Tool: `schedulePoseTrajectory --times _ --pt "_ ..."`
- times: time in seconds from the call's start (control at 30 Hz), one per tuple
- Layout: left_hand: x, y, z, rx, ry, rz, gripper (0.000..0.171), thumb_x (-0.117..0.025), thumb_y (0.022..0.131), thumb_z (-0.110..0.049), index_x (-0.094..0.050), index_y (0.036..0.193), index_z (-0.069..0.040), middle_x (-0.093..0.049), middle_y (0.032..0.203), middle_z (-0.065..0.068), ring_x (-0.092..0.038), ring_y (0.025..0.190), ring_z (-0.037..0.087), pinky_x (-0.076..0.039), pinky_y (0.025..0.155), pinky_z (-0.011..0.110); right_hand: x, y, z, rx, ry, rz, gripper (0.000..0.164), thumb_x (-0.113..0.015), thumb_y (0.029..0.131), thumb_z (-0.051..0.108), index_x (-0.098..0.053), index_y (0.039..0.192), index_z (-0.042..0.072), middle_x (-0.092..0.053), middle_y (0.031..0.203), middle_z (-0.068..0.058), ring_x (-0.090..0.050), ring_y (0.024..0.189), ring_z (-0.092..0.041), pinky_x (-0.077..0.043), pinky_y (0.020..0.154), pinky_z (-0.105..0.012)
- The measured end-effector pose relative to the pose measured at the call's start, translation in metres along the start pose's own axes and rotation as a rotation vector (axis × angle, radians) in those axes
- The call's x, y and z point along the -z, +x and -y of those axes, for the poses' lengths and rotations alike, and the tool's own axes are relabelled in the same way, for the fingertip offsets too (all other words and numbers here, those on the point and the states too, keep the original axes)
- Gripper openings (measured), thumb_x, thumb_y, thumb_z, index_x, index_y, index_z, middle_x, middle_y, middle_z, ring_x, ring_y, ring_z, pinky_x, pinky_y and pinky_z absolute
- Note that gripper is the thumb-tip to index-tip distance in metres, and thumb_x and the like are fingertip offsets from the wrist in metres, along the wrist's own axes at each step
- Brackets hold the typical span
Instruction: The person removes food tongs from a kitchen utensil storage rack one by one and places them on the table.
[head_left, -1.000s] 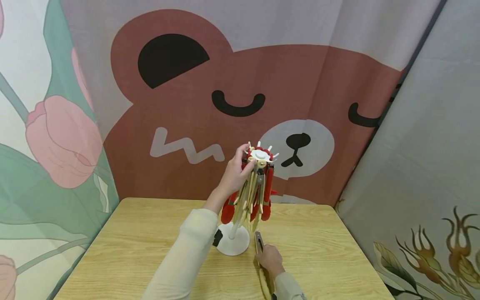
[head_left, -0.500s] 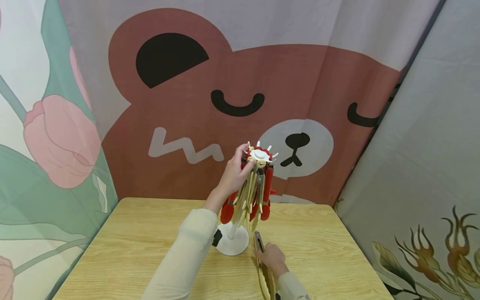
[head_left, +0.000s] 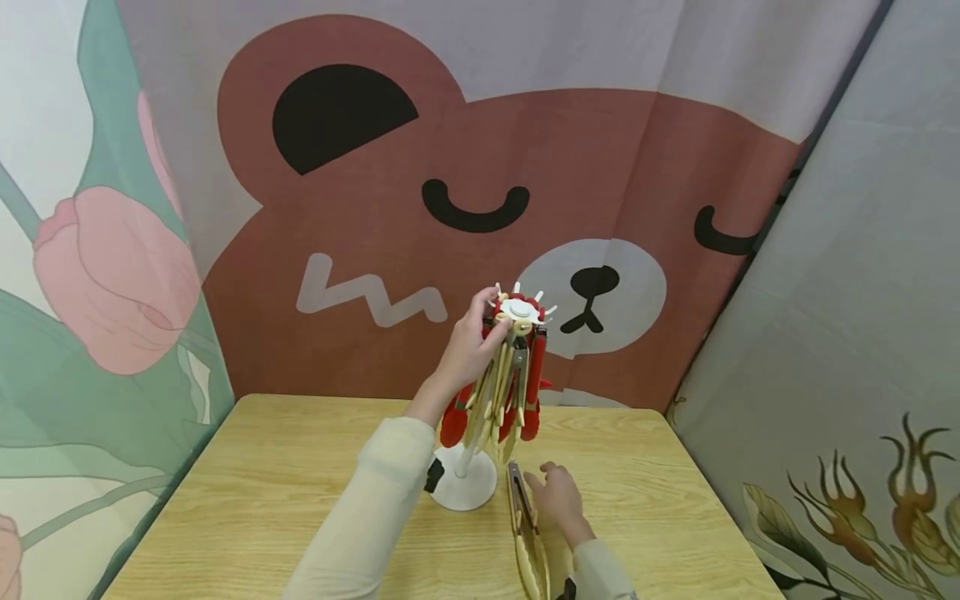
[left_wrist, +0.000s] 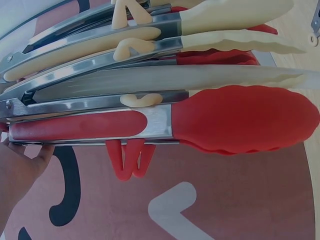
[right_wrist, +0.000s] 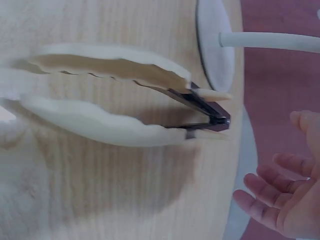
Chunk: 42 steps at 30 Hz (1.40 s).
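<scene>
My left hand grips the top of a white utensil rack, thumb in front and fingers at the left side of its hooked ring. Red-tipped tongs and several cream-tipped tongs hang from it in a ring. Its round white base stands on the table. Another pair of cream-tipped tongs lies in front of the rack, arms spread apart and hinge toward the base. Just right of these tongs is my right hand, fingers loosely spread and holding nothing.
The wooden table ends at a curtain with a printed bear close behind the rack. Patterned cloths hang on the left and right. A small black piece shows beside my left forearm.
My right hand has let go of the cream-tipped tongs and drawn a little to the right and up, leaving them on the table. The left hand keeps its hold on the rack.
</scene>
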<state>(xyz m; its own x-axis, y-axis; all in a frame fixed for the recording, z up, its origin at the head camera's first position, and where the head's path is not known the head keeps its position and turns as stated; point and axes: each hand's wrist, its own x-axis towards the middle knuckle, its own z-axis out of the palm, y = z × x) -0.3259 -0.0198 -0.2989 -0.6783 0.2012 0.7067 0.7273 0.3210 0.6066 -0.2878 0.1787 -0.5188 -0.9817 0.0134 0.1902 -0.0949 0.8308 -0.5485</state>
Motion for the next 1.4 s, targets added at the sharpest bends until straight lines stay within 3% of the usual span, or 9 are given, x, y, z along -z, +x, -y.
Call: schedulePoseTrajectory --times 0.23,0.47,0.8,0.97,1.1,1.4 --pt "0.0 0.0 0.001 -0.001 -0.008 -0.007 0.046 -0.048 0.092 -0.017 -0.03 0.133 -0.007 -0.045 0.125 0.013 -0.049 0.092 0.019 -0.044 0.077 0.038 0.011 0.007 0.003 0.077 0.065 -0.093 0.037 -0.059 0.085 0.023 -0.057 0.102 -0.01 -0.057 0.088 -0.02 -0.056 0.077 -0.03 -0.046 0.061 -0.039" --pt "0.0 0.0 0.003 0.009 -0.005 -0.006 0.047 -0.049 0.092 -0.019 -0.03 0.134 -0.008 -0.043 0.13 0.012 -0.049 0.101 0.019 -0.043 0.082 0.036 0.022 0.013 0.008 0.115 0.136 -0.154 0.034 -0.059 0.086 0.019 -0.057 0.106 -0.009 -0.057 0.093 -0.021 -0.055 0.083 -0.032 -0.046 0.067 -0.042" --pt "0.0 0.0 0.003 -0.005 0.001 -0.013 0.047 -0.049 0.092 -0.017 -0.031 0.133 -0.006 -0.045 0.127 0.012 -0.05 0.098 0.019 -0.044 0.08 0.035 0.041 0.022 0.023 0.2 0.256 -0.252 0.033 -0.059 0.086 0.017 -0.055 0.108 -0.007 -0.057 0.094 -0.019 -0.054 0.085 -0.031 -0.046 0.066 -0.04" --pt "-0.001 0.001 0.003 -0.011 0.01 -0.014 0.046 -0.049 0.092 -0.017 -0.031 0.133 -0.006 -0.045 0.126 0.013 -0.05 0.1 0.02 -0.043 0.082 0.035 0.054 0.027 0.036 0.256 0.349 -0.284 0.033 -0.06 0.086 0.013 -0.055 0.11 -0.009 -0.057 0.096 -0.022 -0.055 0.086 -0.035 -0.047 0.067 -0.044" --pt "-0.001 0.001 0.004 -0.013 0.003 -0.018 0.047 -0.05 0.091 -0.017 -0.031 0.133 -0.006 -0.044 0.127 0.014 -0.05 0.101 0.02 -0.043 0.083 0.036 0.062 0.031 0.042 0.298 0.354 -0.304 0.032 -0.06 0.086 0.012 -0.054 0.11 -0.009 -0.057 0.096 -0.022 -0.055 0.086 -0.034 -0.047 0.068 -0.043" --pt "-0.002 0.0 0.004 -0.013 -0.003 -0.016 0.047 -0.049 0.092 -0.017 -0.031 0.133 -0.004 -0.045 0.127 0.014 -0.05 0.1 0.022 -0.043 0.082 0.041 0.073 0.033 0.052 0.293 0.378 -0.297 0.044 -0.061 0.086 0.02 -0.049 0.119 -0.006 -0.054 0.102 -0.021 -0.053 0.09 -0.033 -0.046 0.073 -0.045"
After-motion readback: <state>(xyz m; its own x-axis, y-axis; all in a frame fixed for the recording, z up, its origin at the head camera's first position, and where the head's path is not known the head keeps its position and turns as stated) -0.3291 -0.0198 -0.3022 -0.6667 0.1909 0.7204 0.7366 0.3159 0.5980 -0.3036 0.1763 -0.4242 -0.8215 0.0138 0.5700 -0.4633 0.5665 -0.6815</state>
